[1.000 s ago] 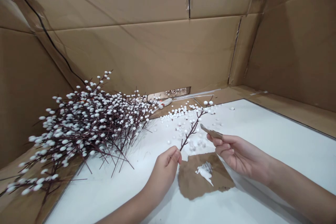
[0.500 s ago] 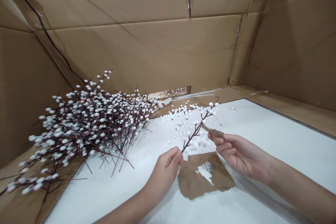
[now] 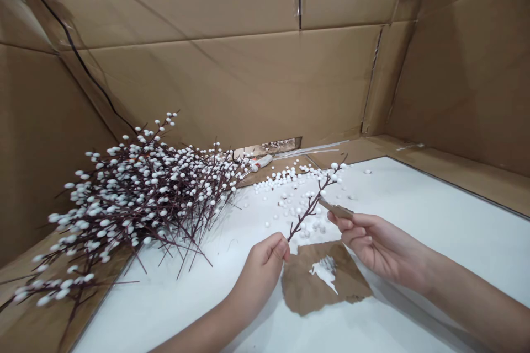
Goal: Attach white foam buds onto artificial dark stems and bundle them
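My left hand [image 3: 263, 265] pinches the lower end of a thin dark twig [image 3: 313, 202] that carries a few white beads near its tip. My right hand [image 3: 370, 240] is closed on a small brown strip of cardboard [image 3: 338, 209], and the strip's tip touches the twig about halfway up. Below both hands a torn scrap of brown cardboard [image 3: 304, 289] lies on the white table [image 3: 414, 215], with a smear of white glue [image 3: 325, 273] on it.
A large heap of dark branches with white beads [image 3: 132, 198] fills the left side and spills over the table edge. Loose white beads [image 3: 290, 182] are scattered behind the twig. A small white tube [image 3: 260, 162] lies at the back. Cardboard walls [image 3: 248, 77] enclose the space.
The twig has swung to the right in my left hand, until it meets the strip's tip. My right hand has barely moved.
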`<state>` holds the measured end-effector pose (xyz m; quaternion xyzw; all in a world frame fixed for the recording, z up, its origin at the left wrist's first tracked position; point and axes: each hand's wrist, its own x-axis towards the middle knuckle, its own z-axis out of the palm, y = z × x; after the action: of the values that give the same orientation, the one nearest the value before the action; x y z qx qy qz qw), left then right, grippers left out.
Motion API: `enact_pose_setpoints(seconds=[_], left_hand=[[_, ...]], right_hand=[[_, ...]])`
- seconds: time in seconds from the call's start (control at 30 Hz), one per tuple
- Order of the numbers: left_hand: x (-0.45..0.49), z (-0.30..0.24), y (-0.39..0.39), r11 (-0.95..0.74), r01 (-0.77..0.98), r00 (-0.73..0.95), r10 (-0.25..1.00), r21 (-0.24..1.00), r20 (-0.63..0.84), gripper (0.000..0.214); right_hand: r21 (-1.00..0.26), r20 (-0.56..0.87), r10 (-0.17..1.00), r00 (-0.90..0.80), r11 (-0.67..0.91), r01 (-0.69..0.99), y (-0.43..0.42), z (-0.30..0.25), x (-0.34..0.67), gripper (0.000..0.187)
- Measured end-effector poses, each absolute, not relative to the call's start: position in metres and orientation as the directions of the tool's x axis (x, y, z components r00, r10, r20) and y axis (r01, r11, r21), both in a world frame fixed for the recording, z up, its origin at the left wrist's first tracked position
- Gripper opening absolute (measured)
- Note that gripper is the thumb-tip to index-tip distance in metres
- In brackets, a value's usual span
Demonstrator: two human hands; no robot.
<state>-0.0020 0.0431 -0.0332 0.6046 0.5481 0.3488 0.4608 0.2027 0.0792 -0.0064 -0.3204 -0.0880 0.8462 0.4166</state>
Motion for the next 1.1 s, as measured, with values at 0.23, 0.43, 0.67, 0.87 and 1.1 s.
enact_pose_setpoints(seconds=[0.23, 0.43, 0.67, 0.87, 1.1], left_hand=[[-0.0039, -0.036, 0.0451, 0.007, 0.341, 0.152, 0.986, 0.94, -0.063, 0.038], [-0.0045, -0.0386, 0.046, 0.007, 0.347, 0.147, 0.987, 0.938, -0.062, 0.036], [-0.0042, -0.0375, 0.0462, -0.013, 0.36, 0.155, 0.987, 0.933, -0.046, 0.034], [-0.0045, -0.0379, 0.0465, -0.016, 0.363, 0.154, 0.987, 0.932, -0.043, 0.033], [-0.0036, -0.037, 0.046, -0.006, 0.355, 0.154, 0.987, 0.935, -0.052, 0.034]], right_hand=[[-0.403, -0.479, 0.752, -0.452, -0.646, -0.648, 0.0781, -0.0055, 0.2027, 0.019], [-0.389, -0.474, 0.754, -0.455, -0.643, -0.66, 0.0781, -0.0068, 0.2026, 0.018], [-0.379, -0.485, 0.75, -0.45, -0.643, -0.665, 0.0768, -0.0061, 0.2016, 0.021], [-0.379, -0.484, 0.75, -0.452, -0.644, -0.664, 0.0765, -0.0076, 0.2016, 0.021], [-0.383, -0.505, 0.745, -0.436, -0.646, -0.661, 0.078, -0.0089, 0.2006, 0.021]])
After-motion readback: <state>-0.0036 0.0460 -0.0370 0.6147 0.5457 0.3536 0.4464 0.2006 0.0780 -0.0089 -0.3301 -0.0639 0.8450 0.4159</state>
